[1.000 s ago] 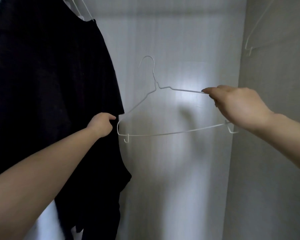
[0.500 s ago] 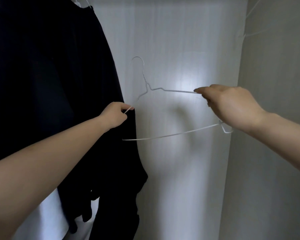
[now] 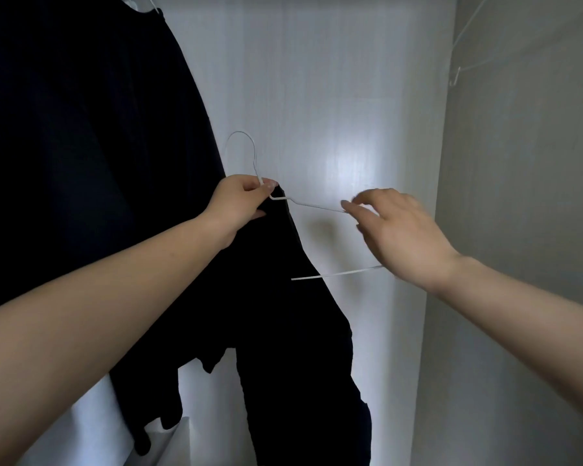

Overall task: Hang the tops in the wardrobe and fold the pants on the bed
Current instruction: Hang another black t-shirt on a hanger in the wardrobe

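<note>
Your left hand pinches the hanger neck with the top half on it. Your right hand, fingers loosely spread, touches the bare arm. Draw the collar over that arm without stretching it.

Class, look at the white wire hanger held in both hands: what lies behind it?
Behind the white wire hanger is the pale wardrobe back panel, with a bright glare. The hanger's left side is hidden by the black top, and its right end by the right hand.
</note>
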